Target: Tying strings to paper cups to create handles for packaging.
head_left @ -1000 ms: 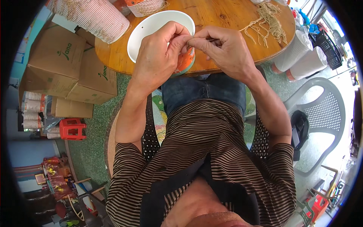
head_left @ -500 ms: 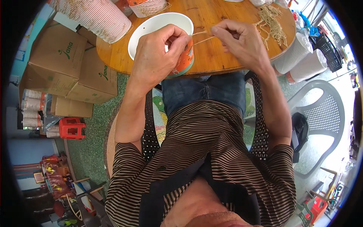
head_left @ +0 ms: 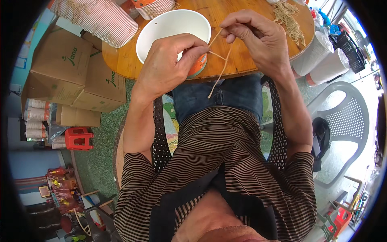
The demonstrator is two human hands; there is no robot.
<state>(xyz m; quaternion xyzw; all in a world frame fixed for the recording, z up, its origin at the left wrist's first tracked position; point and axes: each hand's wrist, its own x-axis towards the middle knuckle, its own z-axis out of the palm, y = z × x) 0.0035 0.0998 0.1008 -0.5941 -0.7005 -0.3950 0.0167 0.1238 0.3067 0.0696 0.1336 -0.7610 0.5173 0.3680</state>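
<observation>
A white paper tub (head_left: pixel 196 68) with an orange printed outside lies tilted at the table's near edge, its mouth facing up and toward me. My left hand (head_left: pixel 166 64) is over its right rim, thumb and forefinger pinching a thin tan cord (head_left: pixel 220 80). Right of it, my right hand (head_left: pixel 258 42) pinches the cord too, fingers curled. Between the hands the cord crosses itself, and one loose end hangs down in front of my jeans. Where the cord meets the tub is hidden behind my left fingers.
Stacked tubs (head_left: pixel 98 22) lie at the table's far left, with a shorter stack (head_left: pixel 155 9) beside them. A bundle of tan cords (head_left: pixel 291 22) rests at the right. Cardboard boxes (head_left: pixel 60 68) stand left of the table; wrapped white stacks (head_left: pixel 314 54) and a grey chair (head_left: pixel 342 117) are right.
My right hand has risen slightly and drawn the cord up. The two strands, side by side before, now cross, and a loose end dangles. My left hand has shifted slightly right.
</observation>
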